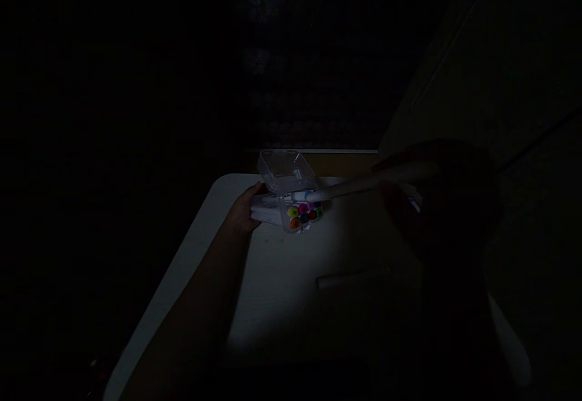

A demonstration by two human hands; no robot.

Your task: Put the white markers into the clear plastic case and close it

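My left hand (244,210) is wrapped round the far-left side of a clear plastic marker case (268,215), holding it tilted over the table. The case's lid (286,171) stands open at the top. Inside lie several markers, their coloured ends (304,213) in yellow, pink, orange, red and green facing right. My right hand (436,198), dark in shadow, pinches a white marker (359,185) between thumb and fingers. That marker points left, its tip at the open mouth of the case. Whether it touches the other markers I cannot tell.
Another marker (353,277) lies on the white table (273,292), nearer to me and right of the case. The scene is very dark, lit only around the case. A pale edge (313,150) runs behind the table.
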